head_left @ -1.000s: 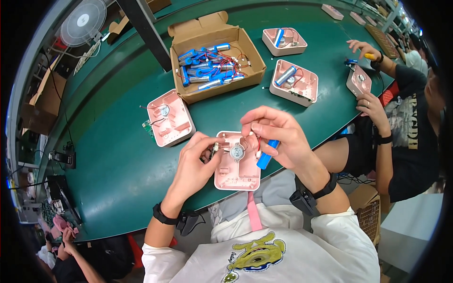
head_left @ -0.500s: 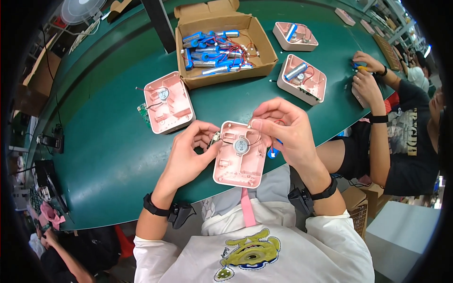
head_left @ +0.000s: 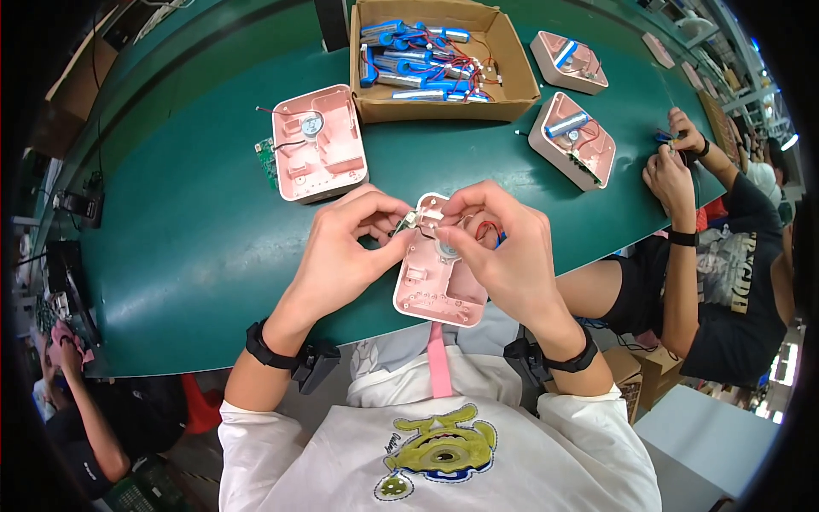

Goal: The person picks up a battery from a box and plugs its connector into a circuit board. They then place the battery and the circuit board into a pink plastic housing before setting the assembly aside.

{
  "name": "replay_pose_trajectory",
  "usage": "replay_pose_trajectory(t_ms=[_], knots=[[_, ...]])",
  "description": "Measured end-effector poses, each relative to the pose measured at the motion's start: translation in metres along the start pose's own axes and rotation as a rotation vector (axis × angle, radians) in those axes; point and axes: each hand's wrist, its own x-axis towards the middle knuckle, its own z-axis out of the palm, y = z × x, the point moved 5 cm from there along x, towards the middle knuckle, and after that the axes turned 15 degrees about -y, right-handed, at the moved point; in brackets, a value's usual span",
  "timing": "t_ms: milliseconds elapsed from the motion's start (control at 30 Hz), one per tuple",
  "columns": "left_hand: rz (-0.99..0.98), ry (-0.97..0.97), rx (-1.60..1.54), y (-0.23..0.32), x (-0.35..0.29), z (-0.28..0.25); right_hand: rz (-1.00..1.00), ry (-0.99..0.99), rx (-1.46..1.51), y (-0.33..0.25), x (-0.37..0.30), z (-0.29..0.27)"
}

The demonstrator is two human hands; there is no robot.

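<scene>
A pink plastic housing [head_left: 429,299] with a round silver speaker [head_left: 446,250] inside lies near the table's front edge, between my hands. My left hand [head_left: 345,235] is closed, pinching a small circuit board [head_left: 404,224] at the housing's left wall. Over the housing's upper right side, my right hand [head_left: 512,247] is closed with thumb and forefinger on a battery lead; their tips almost meet the board. Red wires [head_left: 487,229] loop behind the right fingers to a blue battery [head_left: 501,240], mostly hidden by that hand. The lead's plug is too small to make out clearly.
A cardboard box [head_left: 444,111] of blue batteries stands at the back. Another pink housing [head_left: 345,177] with a green board [head_left: 266,162] sits at left. Two housings with batteries [head_left: 573,166] [head_left: 570,84] lie at right. A co-worker's hands [head_left: 670,171] work farther right.
My right fingers have moved left and down from the housing's top edge, toward the circuit board in my left hand. The view has shifted, so the table's things appear farther right and higher.
</scene>
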Motion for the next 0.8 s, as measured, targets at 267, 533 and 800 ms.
replay_pose_trajectory(t_ms=[267, 533, 800], knots=[[-0.036, -0.029, -0.057, 0.002, -0.001, 0.002, -0.017, 0.008, -0.104, -0.006, 0.003, 0.005], [0.000, -0.009, -0.055, 0.004, -0.001, 0.005, -0.009, -0.018, -0.142, -0.007, 0.006, 0.008], [0.049, 0.049, -0.050, 0.005, -0.003, 0.006, -0.050, 0.010, -0.135, -0.009, 0.006, 0.009]])
